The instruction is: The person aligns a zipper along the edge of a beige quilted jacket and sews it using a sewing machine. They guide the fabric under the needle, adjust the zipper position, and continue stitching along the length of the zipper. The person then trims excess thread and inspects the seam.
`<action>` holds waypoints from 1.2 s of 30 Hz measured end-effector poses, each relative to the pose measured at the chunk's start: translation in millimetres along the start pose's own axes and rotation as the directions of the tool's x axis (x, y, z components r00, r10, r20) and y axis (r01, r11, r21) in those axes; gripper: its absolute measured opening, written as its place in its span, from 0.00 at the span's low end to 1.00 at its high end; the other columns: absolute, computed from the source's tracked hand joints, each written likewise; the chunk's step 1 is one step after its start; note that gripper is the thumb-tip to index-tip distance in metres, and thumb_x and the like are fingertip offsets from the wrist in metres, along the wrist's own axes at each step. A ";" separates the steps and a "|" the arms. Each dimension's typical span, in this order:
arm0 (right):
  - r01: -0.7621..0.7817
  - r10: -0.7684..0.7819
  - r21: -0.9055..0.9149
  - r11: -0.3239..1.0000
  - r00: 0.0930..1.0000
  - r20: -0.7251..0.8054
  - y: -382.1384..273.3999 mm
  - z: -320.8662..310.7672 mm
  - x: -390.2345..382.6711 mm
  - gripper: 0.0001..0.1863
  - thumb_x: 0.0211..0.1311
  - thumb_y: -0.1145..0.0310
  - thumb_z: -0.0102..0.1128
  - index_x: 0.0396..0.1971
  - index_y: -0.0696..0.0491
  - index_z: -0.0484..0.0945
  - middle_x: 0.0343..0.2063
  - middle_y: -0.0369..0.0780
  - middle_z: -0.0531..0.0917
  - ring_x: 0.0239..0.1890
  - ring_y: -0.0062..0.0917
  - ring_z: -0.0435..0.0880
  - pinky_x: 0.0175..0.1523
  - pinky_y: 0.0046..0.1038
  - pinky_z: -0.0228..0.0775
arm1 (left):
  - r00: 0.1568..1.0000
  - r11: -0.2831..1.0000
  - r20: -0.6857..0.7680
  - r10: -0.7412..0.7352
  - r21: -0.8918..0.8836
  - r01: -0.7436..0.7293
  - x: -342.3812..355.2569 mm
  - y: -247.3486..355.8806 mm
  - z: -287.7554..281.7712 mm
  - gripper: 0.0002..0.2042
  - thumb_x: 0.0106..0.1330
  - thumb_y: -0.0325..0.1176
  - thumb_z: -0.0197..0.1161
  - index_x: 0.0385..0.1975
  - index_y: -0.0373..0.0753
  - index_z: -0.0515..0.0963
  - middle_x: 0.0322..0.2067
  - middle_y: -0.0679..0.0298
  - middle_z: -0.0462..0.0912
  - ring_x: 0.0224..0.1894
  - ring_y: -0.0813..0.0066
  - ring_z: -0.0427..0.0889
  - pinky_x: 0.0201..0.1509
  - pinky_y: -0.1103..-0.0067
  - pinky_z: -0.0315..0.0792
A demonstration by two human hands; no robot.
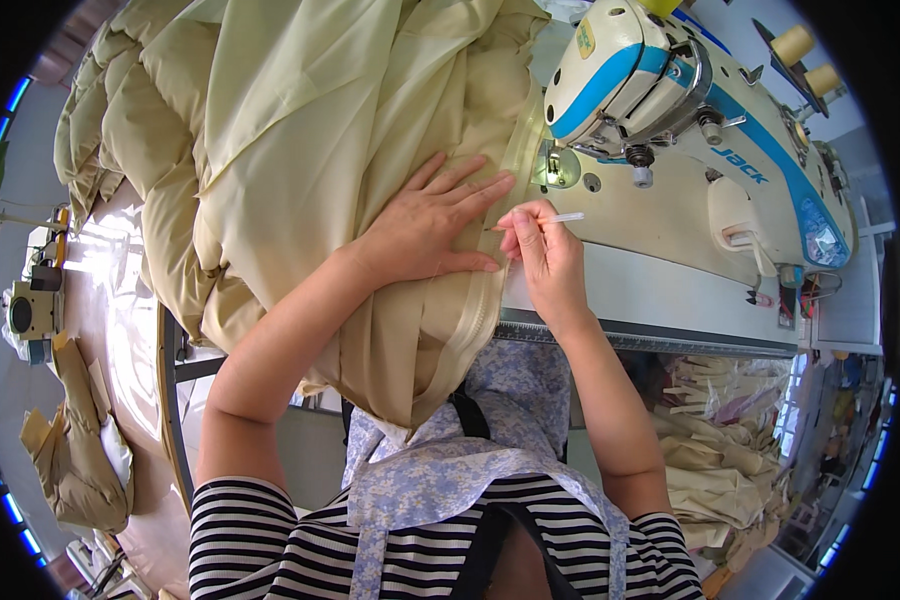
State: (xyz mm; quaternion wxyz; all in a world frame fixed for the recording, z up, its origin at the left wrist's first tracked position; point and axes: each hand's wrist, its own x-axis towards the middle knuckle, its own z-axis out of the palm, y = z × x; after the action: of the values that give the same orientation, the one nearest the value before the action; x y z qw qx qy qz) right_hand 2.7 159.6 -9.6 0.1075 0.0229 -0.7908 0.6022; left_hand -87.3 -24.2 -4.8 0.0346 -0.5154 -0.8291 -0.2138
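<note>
My left hand [430, 222] lies on beige fabric [310, 140] with its fingers spread, beside a seam band [470, 345] along the fabric's right edge. Just to its right, my right hand [540, 250] grips a slim, pale pen-like tool [568, 216] between thumb and fingers, its tip down at that edge. The presser foot area of a cream and blue sewing machine [620, 90] sits just beyond both hands. Puffy padded folds of beige material [130, 120] bunch at the upper left.
The sewing table's front edge has a ruler strip [650, 334]. At the left stand another table [140, 390], a small machine [32, 312] and a beige padded piece [90, 470]. Piles of beige cloth [715, 450] lie below right. Thread cones [793, 45] stand at upper right.
</note>
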 end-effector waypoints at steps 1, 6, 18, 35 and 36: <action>0.004 -0.004 0.003 1.000 1.000 0.005 0.4 -0.1 0.1 0.14 0.80 0.62 0.48 0.39 0.56 0.77 0.25 0.33 0.79 0.29 0.14 0.78 0.37 0.19 0.72 | 1.000 1.000 0.001 -0.001 -0.006 0.001 0.1 0.1 0.2 0.47 0.58 0.63 0.67 0.75 0.47 0.58 0.67 0.60 0.71 0.76 0.58 0.57 0.79 0.54 0.46; -0.001 0.000 -0.040 0.999 1.000 -0.008 3.3 1.6 -0.3 0.13 0.80 0.63 0.49 0.38 0.56 0.77 0.24 0.34 0.79 0.28 0.15 0.77 0.36 0.20 0.72 | 1.000 1.000 0.000 -0.004 -0.002 0.004 -0.7 -0.1 0.7 0.47 0.58 0.63 0.67 0.75 0.47 0.58 0.68 0.62 0.71 0.76 0.58 0.57 0.80 0.54 0.46; 0.249 -0.263 -0.267 0.931 0.965 -0.019 -28.3 -38.0 -9.1 0.08 0.76 0.72 0.49 0.43 0.56 0.79 0.38 0.40 0.79 0.36 0.31 0.82 0.40 0.29 0.75 | 1.000 1.000 -0.019 0.003 -0.021 -0.004 -2.0 0.9 -1.8 0.43 0.61 0.59 0.67 0.73 0.46 0.61 0.69 0.62 0.70 0.75 0.56 0.59 0.78 0.54 0.49; 0.659 -0.472 -0.477 0.582 0.751 0.461 -36.9 49.4 -82.9 0.13 0.50 0.74 0.62 0.38 0.57 0.84 0.26 0.35 0.75 0.26 0.24 0.80 0.30 0.27 0.71 | 0.932 0.895 -0.016 -0.361 0.276 0.351 -75.0 -17.3 -67.2 0.21 0.71 0.44 0.61 0.56 0.36 0.79 0.60 0.56 0.79 0.63 0.52 0.74 0.71 0.63 0.64; 0.661 -0.460 -0.459 0.593 0.746 0.481 -37.6 56.9 -94.7 0.14 0.50 0.74 0.62 0.38 0.58 0.84 0.26 0.35 0.75 0.26 0.23 0.81 0.31 0.26 0.72 | 0.924 0.876 0.019 -0.381 0.328 0.354 -81.8 -3.2 -75.2 0.19 0.70 0.42 0.61 0.54 0.36 0.80 0.59 0.57 0.80 0.61 0.55 0.76 0.69 0.64 0.66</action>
State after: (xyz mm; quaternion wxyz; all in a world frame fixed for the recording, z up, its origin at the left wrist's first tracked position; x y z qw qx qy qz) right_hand 93.2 86.0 -7.0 0.1689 0.3333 -0.8962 0.2391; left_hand -64.2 -123.4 39.6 0.0416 -0.3444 -0.9361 -0.0584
